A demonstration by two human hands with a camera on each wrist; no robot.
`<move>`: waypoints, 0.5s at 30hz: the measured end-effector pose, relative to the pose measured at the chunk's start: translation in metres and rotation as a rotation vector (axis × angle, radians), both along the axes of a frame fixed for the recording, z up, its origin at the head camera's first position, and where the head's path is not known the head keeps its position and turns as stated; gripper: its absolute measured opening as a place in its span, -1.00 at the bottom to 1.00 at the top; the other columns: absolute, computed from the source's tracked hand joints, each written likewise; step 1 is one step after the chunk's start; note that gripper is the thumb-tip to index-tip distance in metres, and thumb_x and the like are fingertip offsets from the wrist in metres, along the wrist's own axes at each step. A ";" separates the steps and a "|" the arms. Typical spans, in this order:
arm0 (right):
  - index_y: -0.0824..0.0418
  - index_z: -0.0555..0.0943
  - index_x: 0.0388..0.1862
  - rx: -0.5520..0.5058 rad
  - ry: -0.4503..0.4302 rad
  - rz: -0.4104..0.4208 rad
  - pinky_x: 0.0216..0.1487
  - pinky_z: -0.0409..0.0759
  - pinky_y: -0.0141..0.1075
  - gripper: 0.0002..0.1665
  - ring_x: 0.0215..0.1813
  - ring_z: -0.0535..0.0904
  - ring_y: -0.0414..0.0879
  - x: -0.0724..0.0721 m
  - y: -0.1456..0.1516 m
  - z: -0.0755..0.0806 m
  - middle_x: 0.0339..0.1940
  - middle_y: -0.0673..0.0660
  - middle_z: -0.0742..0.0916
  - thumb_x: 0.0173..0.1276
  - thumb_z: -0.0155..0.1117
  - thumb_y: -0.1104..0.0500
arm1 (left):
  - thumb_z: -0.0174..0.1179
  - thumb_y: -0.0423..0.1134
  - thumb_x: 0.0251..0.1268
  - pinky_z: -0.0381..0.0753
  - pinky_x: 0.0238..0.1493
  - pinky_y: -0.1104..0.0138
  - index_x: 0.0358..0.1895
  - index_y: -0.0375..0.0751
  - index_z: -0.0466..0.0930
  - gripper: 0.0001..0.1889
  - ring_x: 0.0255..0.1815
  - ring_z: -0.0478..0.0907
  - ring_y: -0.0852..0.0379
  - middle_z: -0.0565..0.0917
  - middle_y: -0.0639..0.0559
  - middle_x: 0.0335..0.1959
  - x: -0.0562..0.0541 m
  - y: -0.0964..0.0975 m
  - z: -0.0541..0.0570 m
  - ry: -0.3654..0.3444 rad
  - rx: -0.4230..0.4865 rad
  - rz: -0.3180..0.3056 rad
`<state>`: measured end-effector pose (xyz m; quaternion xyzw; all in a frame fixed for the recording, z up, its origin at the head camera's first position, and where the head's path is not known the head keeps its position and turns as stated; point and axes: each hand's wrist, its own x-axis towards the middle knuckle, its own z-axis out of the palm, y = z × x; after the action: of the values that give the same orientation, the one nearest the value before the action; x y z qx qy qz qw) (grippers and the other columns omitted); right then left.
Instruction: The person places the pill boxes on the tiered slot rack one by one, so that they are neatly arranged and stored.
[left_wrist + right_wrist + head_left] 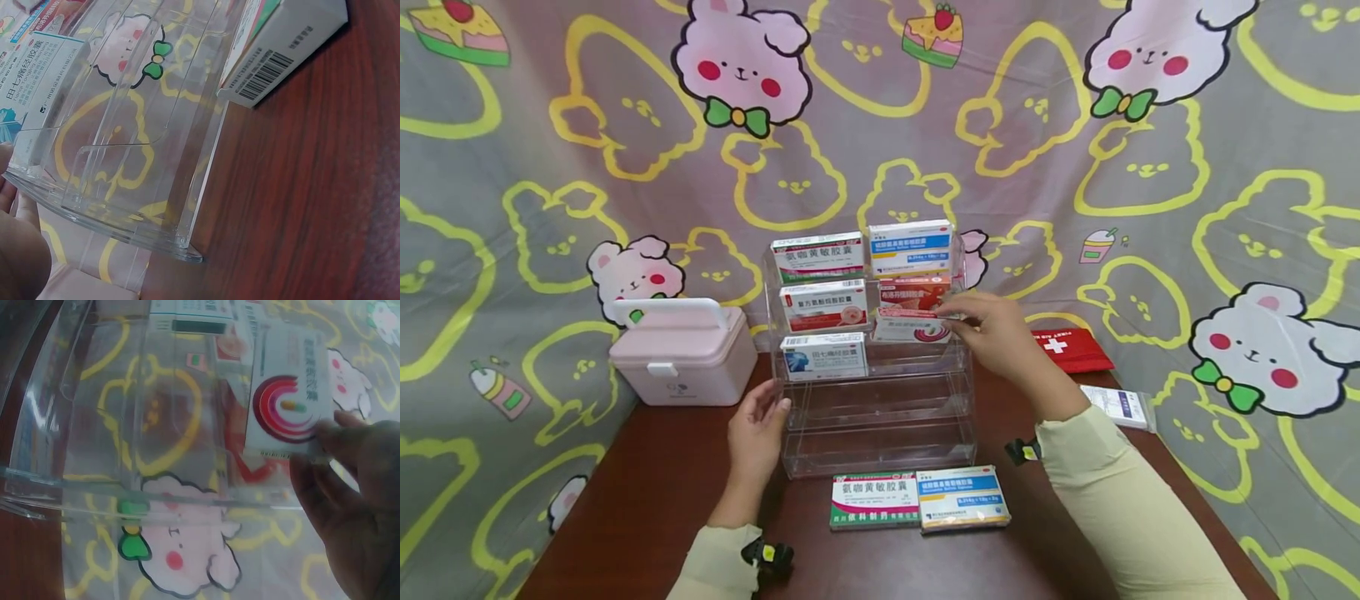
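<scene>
A clear tiered display rack (880, 404) stands on the table with medicine boxes in its upper tiers. My right hand (992, 337) pinches a white medicine box (912, 327) by its end, between thumb and fingers. Red arcs and a capsule picture mark that box (287, 400) in the right wrist view. It is tilted, in front of a red medicine box (913, 292) on the second tier. At the rack's left side is my left hand (756, 433), its relaxed fingers against the edge, below a blue-and-white medicine box (824, 357) on the third tier.
A green-and-white box (874, 502) and a blue-and-white box (964, 500) lie before the rack. The pink-and-white case (681, 358) stands left. At right lie a red first-aid pouch (1071, 350) and a white pack (1116, 407). Patterned cloth (850, 125) hangs behind.
</scene>
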<state>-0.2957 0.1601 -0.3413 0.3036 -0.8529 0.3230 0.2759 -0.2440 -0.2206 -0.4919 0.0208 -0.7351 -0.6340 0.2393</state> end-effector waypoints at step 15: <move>0.22 0.87 0.06 0.369 -0.041 -0.037 0.35 0.77 0.08 -0.75 0.29 0.74 0.18 -0.006 -0.014 -0.001 0.14 0.23 0.84 0.44 0.49 0.34 | 0.35 -0.42 0.53 0.53 0.28 0.71 0.41 -0.36 0.59 -0.55 0.49 0.58 -0.17 0.66 -0.30 0.43 0.001 0.000 0.000 -0.002 0.010 0.002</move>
<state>-0.3017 0.1460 -0.3428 0.3267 -0.9085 0.1618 0.2041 -0.2435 -0.2201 -0.4919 0.0235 -0.7323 -0.6372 0.2391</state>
